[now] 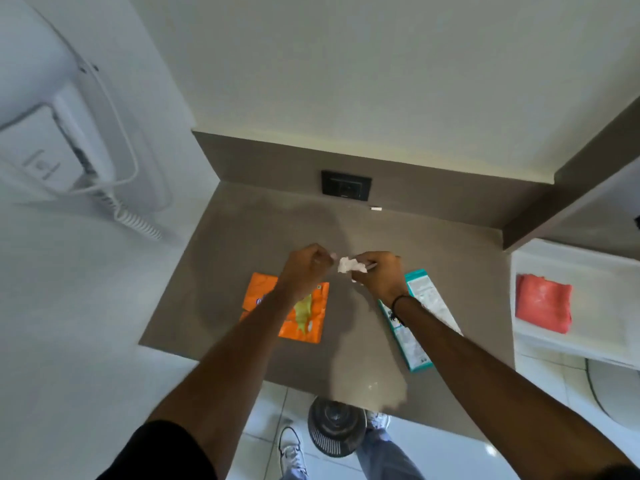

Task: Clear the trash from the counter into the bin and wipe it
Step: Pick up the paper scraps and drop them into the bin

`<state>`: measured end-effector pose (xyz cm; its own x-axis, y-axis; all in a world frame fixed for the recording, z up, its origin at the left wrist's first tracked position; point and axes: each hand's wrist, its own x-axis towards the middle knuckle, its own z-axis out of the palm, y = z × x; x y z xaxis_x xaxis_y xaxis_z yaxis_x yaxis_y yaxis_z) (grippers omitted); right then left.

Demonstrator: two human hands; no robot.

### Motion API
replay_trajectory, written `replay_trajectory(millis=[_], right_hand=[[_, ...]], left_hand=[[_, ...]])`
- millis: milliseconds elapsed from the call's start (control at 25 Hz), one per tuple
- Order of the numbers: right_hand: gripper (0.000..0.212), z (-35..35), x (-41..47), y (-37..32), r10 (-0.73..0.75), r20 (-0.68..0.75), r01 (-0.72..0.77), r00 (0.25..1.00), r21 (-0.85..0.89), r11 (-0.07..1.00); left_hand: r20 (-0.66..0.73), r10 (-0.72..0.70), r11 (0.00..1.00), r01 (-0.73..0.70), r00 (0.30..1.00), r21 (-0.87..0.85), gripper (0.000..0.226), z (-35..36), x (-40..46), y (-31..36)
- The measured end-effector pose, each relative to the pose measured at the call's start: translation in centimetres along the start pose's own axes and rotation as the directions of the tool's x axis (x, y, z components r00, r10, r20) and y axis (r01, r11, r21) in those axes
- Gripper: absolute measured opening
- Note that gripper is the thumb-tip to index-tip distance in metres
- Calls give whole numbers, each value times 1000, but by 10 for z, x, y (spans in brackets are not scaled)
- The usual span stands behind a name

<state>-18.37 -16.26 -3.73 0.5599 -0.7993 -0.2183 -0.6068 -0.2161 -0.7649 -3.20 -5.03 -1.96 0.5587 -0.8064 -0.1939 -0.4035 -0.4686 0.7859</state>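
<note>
Both hands are raised over the brown counter (242,237). My right hand (379,273) is shut on a crumpled white paper scrap (349,265). My left hand (304,268) is closed, pinching a tiny white bit at its fingertips just left of that scrap. An orange snack wrapper (304,317) lies flat on the counter under my left forearm. A teal and white carton (420,323) lies flat under my right forearm. A dark mesh bin (334,433) stands on the floor below the counter's front edge, between my shoes.
A black wall socket (346,186) sits on the backsplash, with a small white item (376,208) on the counter below it. A white wall phone with coiled cord (83,157) hangs left. A red folded cloth (542,303) lies on a white shelf at right.
</note>
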Motion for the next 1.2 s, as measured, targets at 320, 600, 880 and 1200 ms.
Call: replay_trajectory(millis=[320,600,880,1200], right_hand=[[25,49,-143,35,172,-262,-170,949,29,985],[27,99,-257,83,104,-304,-115,947,-17,993],[30,191,-287,155,311,-130,-315,942,-16,949],[38,259,-257,237,613,24,-606,789,-132,785]], left_hand=[[537,630,400,-827,561,395,39,23,-133,-120],[710,453,310,-842,538,441,71,30,-131,-144],[671,527,195,-842,522,502,70,40,-129,-158],[647,577,115,-833,499,541,71,47,-125,-168]])
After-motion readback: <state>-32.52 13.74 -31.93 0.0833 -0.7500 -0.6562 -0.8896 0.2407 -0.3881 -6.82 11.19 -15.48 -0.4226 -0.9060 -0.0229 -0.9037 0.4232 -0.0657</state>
